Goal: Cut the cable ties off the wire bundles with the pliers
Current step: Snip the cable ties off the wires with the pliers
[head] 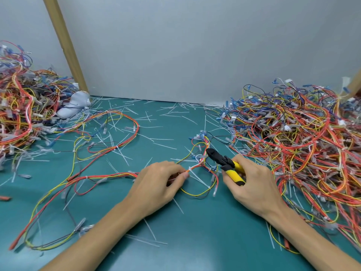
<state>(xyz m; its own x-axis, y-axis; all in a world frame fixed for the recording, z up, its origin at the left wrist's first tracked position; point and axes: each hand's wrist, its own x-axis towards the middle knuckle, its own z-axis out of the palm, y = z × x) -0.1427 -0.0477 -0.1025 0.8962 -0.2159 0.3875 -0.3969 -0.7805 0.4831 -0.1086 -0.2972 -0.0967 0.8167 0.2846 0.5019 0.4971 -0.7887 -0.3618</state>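
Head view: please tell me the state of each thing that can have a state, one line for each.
pliers: held in the right hand, tip at a white tie on the wire bundle
wire bundle: pinched by the left hand, lying on the green mat
cut ties: loose, scattered on the mat

wiring workshop bench: green mat [175, 241], heaped wire bundles [304, 137]

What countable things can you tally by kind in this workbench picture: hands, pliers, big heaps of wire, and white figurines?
Hands: 2, the left hand pinching a wire bundle and the right hand holding the tool
Pliers: 1
Big wire heaps: 2, the left heap and the right heap
White figurine: 1
Total: 6
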